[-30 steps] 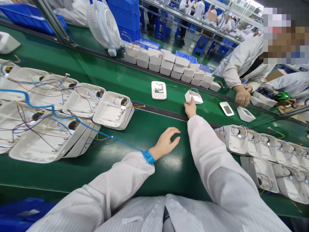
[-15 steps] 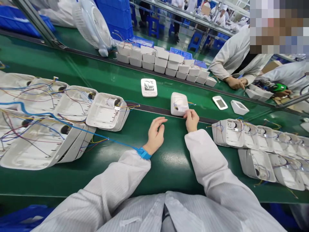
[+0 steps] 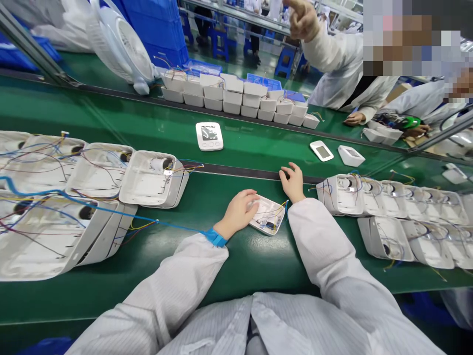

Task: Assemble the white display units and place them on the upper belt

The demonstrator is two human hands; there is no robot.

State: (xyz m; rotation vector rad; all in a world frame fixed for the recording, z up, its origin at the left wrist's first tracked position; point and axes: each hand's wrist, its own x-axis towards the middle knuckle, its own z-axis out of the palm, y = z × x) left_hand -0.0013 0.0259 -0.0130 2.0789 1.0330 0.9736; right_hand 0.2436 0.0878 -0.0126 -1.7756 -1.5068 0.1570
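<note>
Just in front of me on the green bench is a white plastic housing (image 3: 266, 215), open side up, with a motor and thin coloured wires inside. My left hand (image 3: 238, 213) has its fingers and thumb on the housing's left edge, gripping it. A blue strap circles that wrist, with a blue cord running off left. Beyond the housing, my right hand (image 3: 292, 183) is apart from it, fingers spread and holding nothing, over the dark strip's edge. Past my hands lie a white monitor (image 3: 209, 136) with a screen and buttons, and a smaller white screen piece (image 3: 321, 151).
Wired housings (image 3: 148, 180) stand stacked on the left, and more housings (image 3: 349, 195) in rows on the right. Another line of housings (image 3: 232, 93) is at the back, beside a white fan (image 3: 127, 44). A co-worker's raised hand (image 3: 303, 19) points across the far side.
The housing has come from the dark strip toward me, into my left hand. My right hand has let go of it. The co-worker across has raised a hand. The view has shifted slightly.
</note>
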